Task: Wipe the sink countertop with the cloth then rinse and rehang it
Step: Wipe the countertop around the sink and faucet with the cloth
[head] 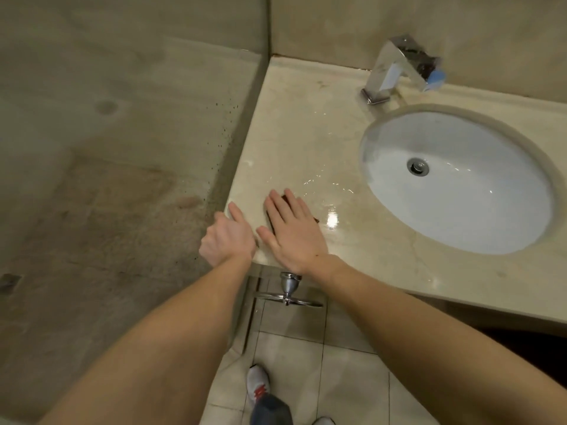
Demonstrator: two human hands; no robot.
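Right hand (294, 231) lay spread flat on the dark cloth (283, 198) near the wet countertop's (306, 142) front left corner, left hand (225, 237) cupped open at the edge, where the pinned cloth risked sliding off

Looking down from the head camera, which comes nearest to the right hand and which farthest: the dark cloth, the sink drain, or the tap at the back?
From the right hand:
1. Dark cloth: directly under the flat palm, only its edges showing.
2. Sink drain: off to the right, in the middle of the white basin.
3. Tap: farthest, at the back of the countertop against the wall.
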